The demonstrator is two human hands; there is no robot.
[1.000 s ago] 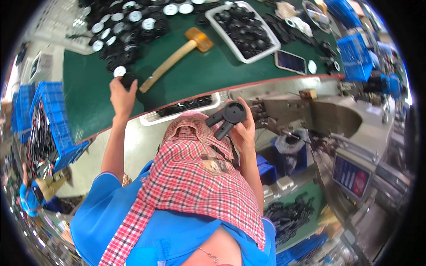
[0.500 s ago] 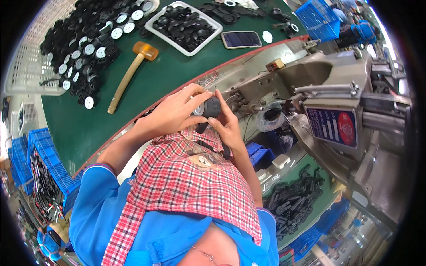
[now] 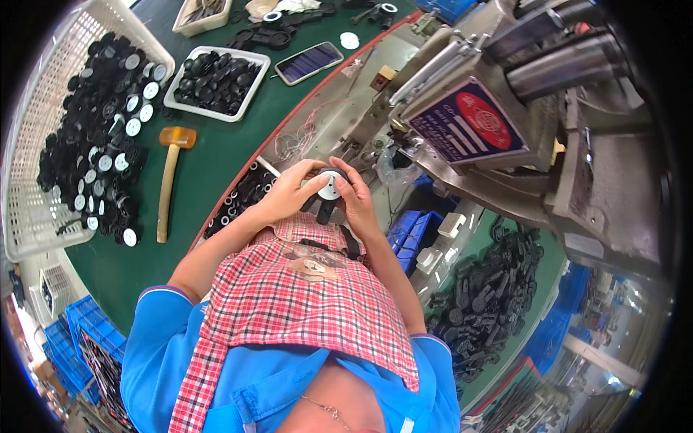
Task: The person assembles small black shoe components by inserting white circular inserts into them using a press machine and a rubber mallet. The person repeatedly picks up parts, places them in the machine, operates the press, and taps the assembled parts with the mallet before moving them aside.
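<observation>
Your left hand [image 3: 294, 192] and right hand [image 3: 358, 206] together grasp the black forked part [image 3: 325, 212] between them, its white disc [image 3: 330, 189] facing you. Even pressure from both likely keeps the disc level; the mallet [image 3: 170, 167] lies left of your hands.

Matt plastic part [image 3: 325, 211], wooden mallet handle [image 3: 167, 195], cloth apron [image 3: 303, 303], glossy metal cylinder [image 3: 567, 68].

A green table [image 3: 224, 151] carries a white basket [image 3: 29, 166] and a heap of black parts [image 3: 79, 137] at left, a mallet [image 3: 169, 180] nearer, a white tray [image 3: 252, 88], phone [image 3: 309, 63] and white disc [image 3: 349, 40] farther right
</observation>
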